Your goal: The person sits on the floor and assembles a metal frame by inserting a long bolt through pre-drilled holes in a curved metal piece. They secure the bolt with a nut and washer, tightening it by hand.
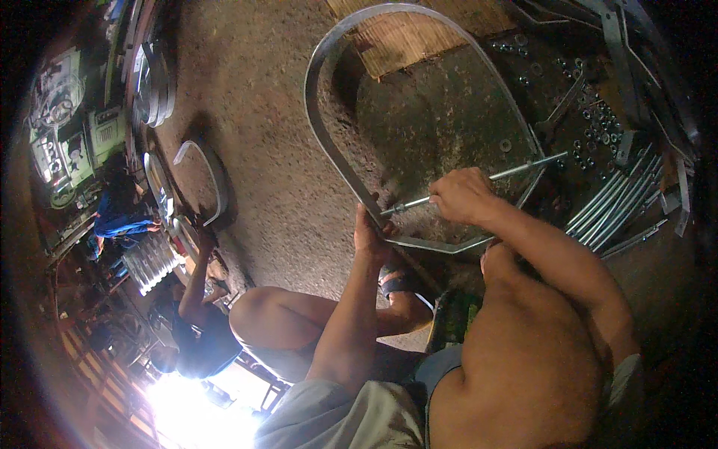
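Observation:
A large bent loop of flat metal strip [317,112] stands in front of me, rounded at the far end and angled at the near end. Across its near part runs a long metal rod [527,166], reaching both sides of the loop, with what looks like a nut near its left end. My right hand [461,194] is closed around the middle of this rod. Beside the rod's left end, my left hand [368,233] grips the loop's strip, its fingers partly hidden behind the metal.
Several loose nuts [600,123] and a wrench [568,99] lie at the right, by a bundle of rods [609,202]. A wooden board [407,46] lies beyond the loop. On the floor to the left rests a curved strip [217,183]; other people [200,329] work there.

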`<state>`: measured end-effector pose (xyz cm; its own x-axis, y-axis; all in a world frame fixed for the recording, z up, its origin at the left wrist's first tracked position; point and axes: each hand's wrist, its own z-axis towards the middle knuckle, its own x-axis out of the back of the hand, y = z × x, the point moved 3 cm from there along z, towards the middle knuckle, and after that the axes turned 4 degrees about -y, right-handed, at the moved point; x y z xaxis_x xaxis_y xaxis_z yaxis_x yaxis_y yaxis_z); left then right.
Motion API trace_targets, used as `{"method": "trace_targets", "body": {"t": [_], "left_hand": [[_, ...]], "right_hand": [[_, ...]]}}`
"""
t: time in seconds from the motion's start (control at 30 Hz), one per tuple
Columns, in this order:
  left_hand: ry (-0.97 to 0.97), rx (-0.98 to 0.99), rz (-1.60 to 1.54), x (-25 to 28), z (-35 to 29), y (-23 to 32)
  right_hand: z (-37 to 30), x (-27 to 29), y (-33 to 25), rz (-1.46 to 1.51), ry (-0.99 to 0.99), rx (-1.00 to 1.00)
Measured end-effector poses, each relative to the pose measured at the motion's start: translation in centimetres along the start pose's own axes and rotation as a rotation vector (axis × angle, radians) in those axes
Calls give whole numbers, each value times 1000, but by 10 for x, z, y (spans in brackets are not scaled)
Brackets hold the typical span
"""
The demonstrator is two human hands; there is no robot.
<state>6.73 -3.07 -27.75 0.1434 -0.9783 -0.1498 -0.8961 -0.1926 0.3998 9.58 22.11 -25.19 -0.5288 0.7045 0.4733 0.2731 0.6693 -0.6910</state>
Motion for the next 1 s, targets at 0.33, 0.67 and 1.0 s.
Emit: {"method": "trace_targets", "body": {"t": [0.33, 0.67, 1.0], "left_hand": [[86, -135, -26, 11, 1, -12], [150, -198, -8, 0, -10, -12], [16, -184, -125, -8, -21, -2]], "right_hand": [[10, 12, -8, -69, 80, 104], [19, 22, -13, -377, -14, 272], [16, 24, -12, -228, -63, 100]]}}
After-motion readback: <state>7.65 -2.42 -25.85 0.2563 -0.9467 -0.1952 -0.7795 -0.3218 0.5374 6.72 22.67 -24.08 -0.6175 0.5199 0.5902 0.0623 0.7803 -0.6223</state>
